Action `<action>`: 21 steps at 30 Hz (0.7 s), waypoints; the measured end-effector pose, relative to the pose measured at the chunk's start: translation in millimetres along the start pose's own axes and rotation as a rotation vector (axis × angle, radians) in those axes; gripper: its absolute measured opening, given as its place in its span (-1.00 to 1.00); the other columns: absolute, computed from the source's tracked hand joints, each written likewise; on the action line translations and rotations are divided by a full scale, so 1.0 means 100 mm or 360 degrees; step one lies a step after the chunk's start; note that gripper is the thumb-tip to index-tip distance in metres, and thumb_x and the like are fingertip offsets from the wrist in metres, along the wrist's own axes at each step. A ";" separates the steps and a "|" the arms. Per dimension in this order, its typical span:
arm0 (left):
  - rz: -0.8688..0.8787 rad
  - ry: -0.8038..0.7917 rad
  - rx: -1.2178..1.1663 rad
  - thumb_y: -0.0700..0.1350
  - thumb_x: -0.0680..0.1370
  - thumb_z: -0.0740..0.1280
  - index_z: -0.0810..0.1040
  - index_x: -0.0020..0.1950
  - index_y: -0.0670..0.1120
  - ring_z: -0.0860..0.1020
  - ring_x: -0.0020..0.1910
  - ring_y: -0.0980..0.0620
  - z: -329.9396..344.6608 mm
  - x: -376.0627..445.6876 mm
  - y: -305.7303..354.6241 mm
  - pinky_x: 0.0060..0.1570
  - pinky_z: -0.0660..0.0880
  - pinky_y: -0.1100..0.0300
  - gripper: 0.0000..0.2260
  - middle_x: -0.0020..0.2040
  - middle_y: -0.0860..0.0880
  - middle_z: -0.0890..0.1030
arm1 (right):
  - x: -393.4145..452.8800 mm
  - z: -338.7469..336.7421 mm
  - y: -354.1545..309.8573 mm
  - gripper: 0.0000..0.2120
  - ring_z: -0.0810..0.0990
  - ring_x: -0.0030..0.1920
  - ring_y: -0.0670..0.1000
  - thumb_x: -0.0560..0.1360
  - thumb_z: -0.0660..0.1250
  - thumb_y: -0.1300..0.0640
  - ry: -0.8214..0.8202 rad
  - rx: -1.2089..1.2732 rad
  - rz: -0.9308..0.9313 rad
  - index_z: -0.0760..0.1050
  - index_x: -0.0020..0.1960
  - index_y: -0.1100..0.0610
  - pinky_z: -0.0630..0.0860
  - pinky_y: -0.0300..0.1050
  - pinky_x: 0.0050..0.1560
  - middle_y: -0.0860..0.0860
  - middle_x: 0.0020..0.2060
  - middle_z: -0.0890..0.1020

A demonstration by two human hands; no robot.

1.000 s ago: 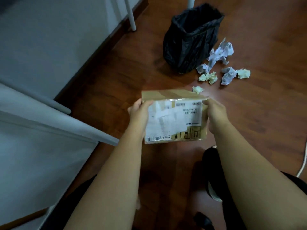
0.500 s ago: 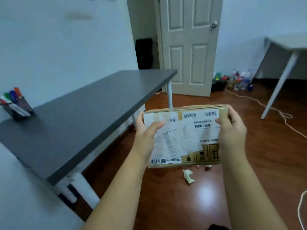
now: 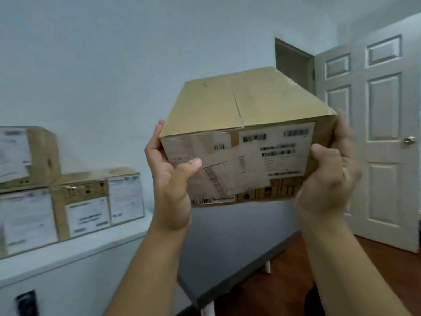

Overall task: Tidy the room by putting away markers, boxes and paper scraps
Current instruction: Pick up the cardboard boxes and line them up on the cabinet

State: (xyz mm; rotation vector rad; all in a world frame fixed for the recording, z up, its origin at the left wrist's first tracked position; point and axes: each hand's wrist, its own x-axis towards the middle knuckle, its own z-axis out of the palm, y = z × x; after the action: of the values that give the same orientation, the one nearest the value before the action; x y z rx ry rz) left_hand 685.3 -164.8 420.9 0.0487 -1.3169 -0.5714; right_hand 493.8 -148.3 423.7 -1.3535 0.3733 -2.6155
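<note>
Both hands, left (image 3: 169, 176) and right (image 3: 330, 176), gripped the labelled brown cardboard box (image 3: 246, 137), thumbs pressed on its front (label print blurred, fingers mostly hidden behind).

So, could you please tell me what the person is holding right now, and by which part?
A cardboard box, gripped at its two short ends: the left hand at the left end with thumb on the labelled front, the right hand at the right end.

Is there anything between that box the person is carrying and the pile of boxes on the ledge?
Nothing visible. Both hands, left and right, hold the cardboard box up in the air, and only bare wall shows between it and the stacked boxes on the white ledge.
</note>
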 end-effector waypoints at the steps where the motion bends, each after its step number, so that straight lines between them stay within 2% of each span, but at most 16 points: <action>1: -0.0012 0.0086 0.0065 -0.27 0.38 0.30 0.11 0.52 -0.20 0.59 0.09 0.22 -0.17 0.11 0.09 0.01 0.54 0.29 -0.27 0.18 0.08 0.51 | -0.07 0.20 0.11 -0.46 0.52 0.26 0.20 0.48 0.13 0.28 -0.0054 0.0099 0.0057 0.30 0.47 0.21 0.58 -0.07 0.13 0.26 0.29 0.50; 3: 0.0020 0.0143 0.0281 -0.28 0.42 0.25 0.09 0.53 -0.18 0.61 0.05 0.19 -0.49 0.31 0.27 -0.03 0.56 0.26 -0.31 0.18 0.00 0.49 | -0.20 0.65 0.30 -0.41 0.53 0.24 0.18 0.46 0.15 0.26 -0.0144 0.0112 0.0181 0.26 0.49 0.17 0.59 0.10 0.14 0.22 0.29 0.50; 5: 0.0048 0.0110 0.0521 -0.23 0.43 0.29 0.08 0.54 -0.17 0.59 0.07 0.20 -0.79 0.52 0.51 -0.04 0.56 0.27 -0.29 0.20 -0.04 0.47 | -0.32 1.09 0.51 -0.35 0.54 0.25 0.09 0.43 0.18 0.23 -0.0253 0.0061 0.0283 0.19 0.52 0.11 0.57 0.17 0.17 0.11 0.29 0.53; 7: 0.0044 0.0088 0.0786 -0.12 0.41 0.37 0.06 0.56 -0.14 0.54 0.18 0.19 -1.06 0.71 0.69 0.04 0.56 0.25 -0.21 0.31 -0.07 0.42 | -0.46 1.40 0.74 -0.27 0.54 0.24 -0.04 0.42 0.20 0.21 -0.0370 0.0022 0.0385 0.08 0.56 0.00 0.57 0.10 0.20 -0.05 0.27 0.53; 8: 0.0004 0.0103 0.0897 -0.04 0.38 0.39 0.05 0.57 -0.11 0.50 0.28 0.13 -1.22 0.82 0.74 0.14 0.55 0.15 -0.16 0.38 -0.09 0.38 | -0.54 1.53 0.85 -0.23 0.53 0.24 -0.08 0.42 0.21 0.19 -0.0462 -0.0001 0.0436 0.03 0.57 -0.06 0.56 0.05 0.21 -0.11 0.28 0.51; 10: -0.0113 0.0160 0.1080 0.09 0.32 0.40 0.09 0.57 0.05 0.37 0.45 -0.03 -1.57 1.02 0.78 0.36 0.43 -0.09 -0.13 0.50 -0.09 0.30 | -0.70 1.80 1.08 -0.17 0.48 0.30 -0.07 0.40 0.22 0.16 -0.0657 -0.0107 0.0534 -0.07 0.57 -0.14 0.53 0.02 0.26 -0.11 0.37 0.43; 11: -0.0192 0.0201 0.1183 0.11 0.32 0.41 0.10 0.57 0.10 0.31 0.49 -0.08 -1.74 1.10 0.76 0.42 0.34 -0.15 -0.13 0.54 -0.08 0.26 | -0.76 1.91 1.21 -0.15 0.45 0.33 -0.05 0.40 0.23 0.15 -0.0749 -0.0163 0.0577 -0.11 0.56 -0.16 0.51 0.02 0.28 -0.09 0.43 0.37; 14: -0.0371 0.0255 0.1531 -0.04 0.45 0.42 -0.04 0.61 0.12 0.13 0.57 -0.04 -2.19 1.06 0.59 0.49 0.17 -0.03 -0.14 0.61 0.03 0.08 | -0.86 2.14 1.56 -0.09 0.33 0.41 -0.03 0.45 0.27 0.18 -0.1052 -0.0333 0.0646 -0.25 0.55 -0.20 0.45 -0.10 0.24 -0.14 0.52 0.17; 16: -0.0397 0.0200 0.1683 -0.06 0.45 0.43 -0.19 0.59 0.21 0.04 0.59 -0.03 -2.46 0.92 0.45 0.52 0.14 -0.13 -0.05 0.62 0.13 -0.06 | -0.89 2.28 1.74 -0.06 0.16 0.50 -0.05 0.49 0.29 0.19 -0.1157 -0.0467 0.0613 -0.34 0.54 -0.14 0.34 -0.17 0.28 -0.18 0.55 0.01; 17: -0.0381 0.0152 0.1857 -0.04 0.45 0.42 -0.27 0.58 0.22 -0.05 0.61 -0.02 -2.56 0.86 0.39 0.53 0.10 -0.16 -0.01 0.62 0.16 -0.16 | -0.91 2.34 1.82 -0.04 0.05 0.54 -0.05 0.51 0.31 0.16 -0.1188 -0.0560 0.0578 -0.38 0.54 -0.11 0.29 -0.15 0.36 -0.17 0.57 -0.07; 19: -0.0317 0.0031 0.2389 -0.02 0.50 0.38 -0.42 0.56 0.08 -0.31 0.58 0.05 -2.72 0.75 0.25 0.56 -0.12 -0.12 0.01 0.56 0.14 -0.41 | -0.93 2.48 1.97 -0.06 -0.05 0.58 0.01 0.54 0.31 0.05 -0.1249 -0.0835 0.0534 -0.41 0.53 -0.11 0.15 0.05 0.51 -0.11 0.58 -0.20; 21: -0.0331 -0.0139 0.2836 0.04 0.54 0.32 -0.47 0.54 -0.03 -0.47 0.52 0.02 -2.81 0.65 0.12 0.54 -0.25 -0.14 -0.02 0.49 0.07 -0.57 | -0.94 2.61 2.10 -0.15 0.08 0.55 0.13 0.57 0.22 -0.09 -0.1266 -0.1163 0.0611 -0.40 0.52 -0.17 0.16 0.26 0.47 -0.04 0.58 -0.20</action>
State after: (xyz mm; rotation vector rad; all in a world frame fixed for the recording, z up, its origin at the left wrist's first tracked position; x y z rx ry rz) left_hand 957.3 -261.4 406.7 1.6224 -1.5286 0.5954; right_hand 769.6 -360.1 433.3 -2.0989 1.3382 -1.4812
